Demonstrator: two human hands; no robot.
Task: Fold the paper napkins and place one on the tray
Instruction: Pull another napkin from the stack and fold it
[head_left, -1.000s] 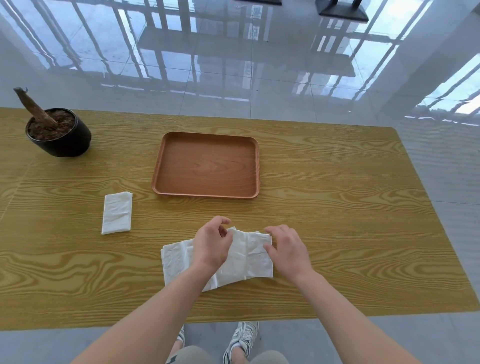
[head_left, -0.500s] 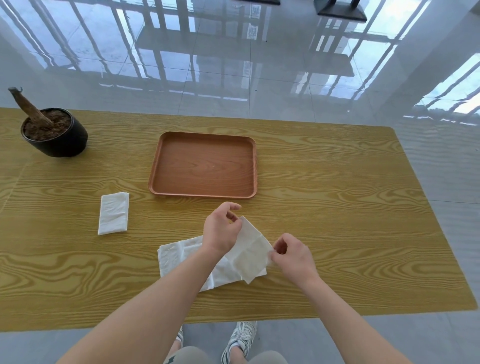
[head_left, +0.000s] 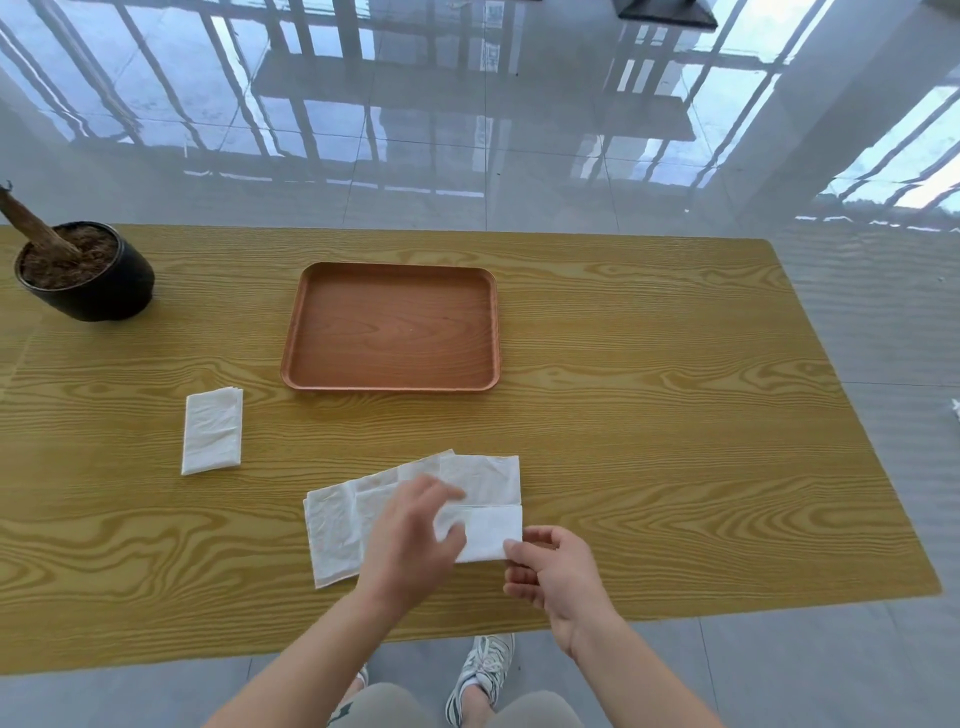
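On the table (head_left: 675, 467), the napkin (head_left: 483, 483) lies pinched between left hand (head_left: 415, 540) and right hand (head_left: 556, 571).

A black plant pot (head_left: 104, 296) filled with brown soil, a bare woody stump (head_left: 31, 223) slanting out of it, stands at the far left of a yellow wood-grain tabletop (head_left: 675, 415). Beyond it, a glossy tiled floor (head_left: 467, 156) mirrors window frames (and bright sky). White sneakers (head_left: 480, 675) show below the near edge.

Wooden table (head_left: 675, 415), tray (head_left: 390, 387), folded napkin (head_left: 212, 431), napkins (head_left: 335, 535), pot (head_left: 104, 296)
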